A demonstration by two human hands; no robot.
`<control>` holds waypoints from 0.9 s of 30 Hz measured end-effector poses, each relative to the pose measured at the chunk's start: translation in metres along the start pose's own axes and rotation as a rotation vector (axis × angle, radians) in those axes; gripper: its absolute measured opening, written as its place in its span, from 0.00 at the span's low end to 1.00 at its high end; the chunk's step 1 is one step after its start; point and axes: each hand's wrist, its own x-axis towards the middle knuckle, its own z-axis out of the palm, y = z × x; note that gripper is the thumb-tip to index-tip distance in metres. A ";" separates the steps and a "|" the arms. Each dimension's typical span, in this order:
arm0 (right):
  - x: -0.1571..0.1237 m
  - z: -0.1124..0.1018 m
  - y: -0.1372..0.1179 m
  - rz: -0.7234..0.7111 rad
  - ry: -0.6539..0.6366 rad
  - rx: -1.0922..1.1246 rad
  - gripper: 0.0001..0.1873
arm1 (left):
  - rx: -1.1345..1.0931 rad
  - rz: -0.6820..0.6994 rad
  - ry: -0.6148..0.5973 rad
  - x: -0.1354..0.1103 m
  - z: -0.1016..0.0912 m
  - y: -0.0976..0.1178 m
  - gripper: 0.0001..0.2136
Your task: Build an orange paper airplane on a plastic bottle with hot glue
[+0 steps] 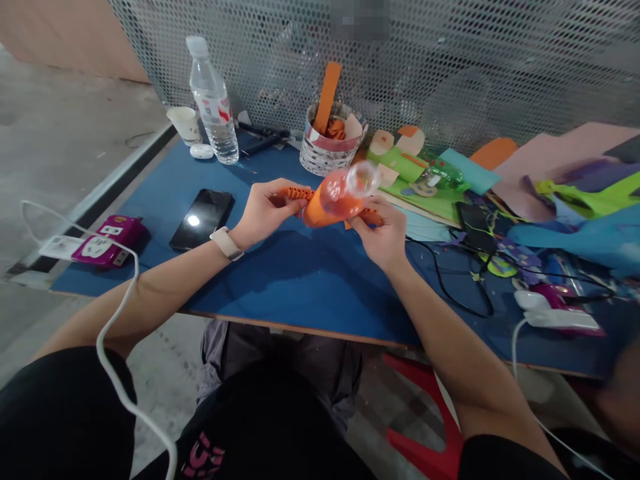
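Observation:
Between my hands, over the blue table, is a clear plastic bottle [334, 195] wrapped in orange, its open mouth tilted up and to the right. A ridged orange strip [300, 193], which looks like folded paper, sticks out from its left side. My left hand [270, 210] pinches that strip between thumb and fingers. A similar orange strip [371, 217] juts from the right side, and my right hand [384, 232] is closed on it. My fingers partly cover both strips, so how they join the bottle is hidden.
A black phone [203, 219], a water bottle [213, 103] and a paper cup [185, 125] are on the left. Behind stands a woven basket [333, 150] with orange pieces. Coloured sheets [550, 167] and black cables [465, 300] crowd the right. A white cable [117, 313] crosses my left arm.

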 end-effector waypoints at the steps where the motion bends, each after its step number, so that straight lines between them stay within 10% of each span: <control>1: 0.001 -0.001 0.002 -0.040 -0.011 -0.017 0.16 | 0.029 0.022 -0.008 0.001 -0.002 0.000 0.18; 8: 0.002 -0.008 0.012 -0.191 -0.077 -0.185 0.05 | 0.168 0.150 -0.017 0.002 -0.006 -0.006 0.10; 17: 0.000 -0.006 0.010 -0.181 0.000 -0.244 0.15 | 0.224 0.182 0.037 -0.003 -0.002 -0.002 0.17; 27: -0.004 0.003 0.032 0.000 -0.144 0.041 0.53 | 0.310 0.342 0.013 -0.001 -0.007 -0.020 0.22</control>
